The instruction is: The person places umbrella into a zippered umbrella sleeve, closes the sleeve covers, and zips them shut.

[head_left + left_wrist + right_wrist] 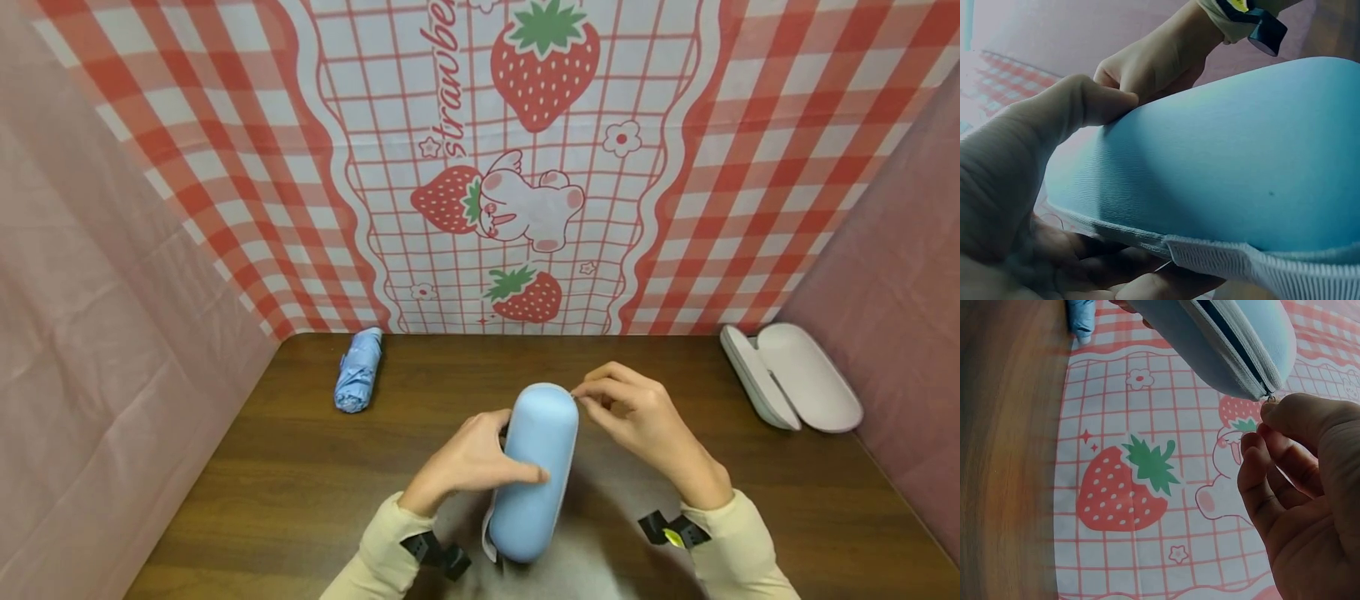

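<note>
A light blue, long, rounded zip case [538,475] is held up over the table, tilted with its far end raised. My left hand [476,454] grips it from the left, thumb across the front and fingers behind. A grey fabric strip [1210,259] runs along the edge by those fingers. My right hand [637,412] is at the case's far right corner. In the right wrist view its thumb and finger pinch the small zipper pull [1270,398]. Beside the pull, the grey zipper [1238,347] shows a dark gap between its two rows. The case's inside is hidden.
A blue folded umbrella [359,371] lies at the back left of the wooden table [285,483]. An opened white clamshell case [810,379] lies at the back right. A strawberry-print cloth [480,283] hangs behind, with pink cloth [97,333] along the sides.
</note>
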The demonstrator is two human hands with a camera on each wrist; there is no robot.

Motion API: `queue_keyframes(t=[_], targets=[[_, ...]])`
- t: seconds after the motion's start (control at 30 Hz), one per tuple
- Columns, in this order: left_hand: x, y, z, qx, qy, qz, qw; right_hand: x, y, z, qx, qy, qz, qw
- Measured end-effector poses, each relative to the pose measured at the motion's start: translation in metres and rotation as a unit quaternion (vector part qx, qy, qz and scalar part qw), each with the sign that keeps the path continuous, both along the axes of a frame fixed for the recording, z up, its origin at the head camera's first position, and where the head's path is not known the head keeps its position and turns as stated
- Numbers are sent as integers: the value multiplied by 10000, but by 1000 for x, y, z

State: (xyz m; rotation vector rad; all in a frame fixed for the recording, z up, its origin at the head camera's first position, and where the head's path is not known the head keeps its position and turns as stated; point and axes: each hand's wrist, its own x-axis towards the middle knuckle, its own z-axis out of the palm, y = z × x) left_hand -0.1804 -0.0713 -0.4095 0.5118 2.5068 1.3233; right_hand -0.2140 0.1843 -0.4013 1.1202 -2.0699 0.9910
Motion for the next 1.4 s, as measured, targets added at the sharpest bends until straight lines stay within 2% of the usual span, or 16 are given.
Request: queue_keyframes(t=[0.17, 0.5, 0.67, 0.93, 1.03, 1.4], targets=[[-2, -1, -2, 404, -195, 166, 9989, 0, -4, -1, -32, 129, 10, 9999], [-4, 0, -5, 1039, -482, 138, 9933, 1, -8, -4, -139, -9, -233, 9996], [-4, 1, -5, 1173, -567, 191, 9913, 0, -10, -6, -234, -63, -289, 9993], [-4, 2, -6, 1289, -697, 334, 9886, -4, -13, -9, -438, 390, -58, 9983], [-6, 1, -7, 1337, -748, 370, 9875, -4, -14, -9, -453, 430, -41, 9980], [-9, -4, -8, 1506, -756, 301, 9852, 0, -12, -8, -40, -33, -164, 9999]])
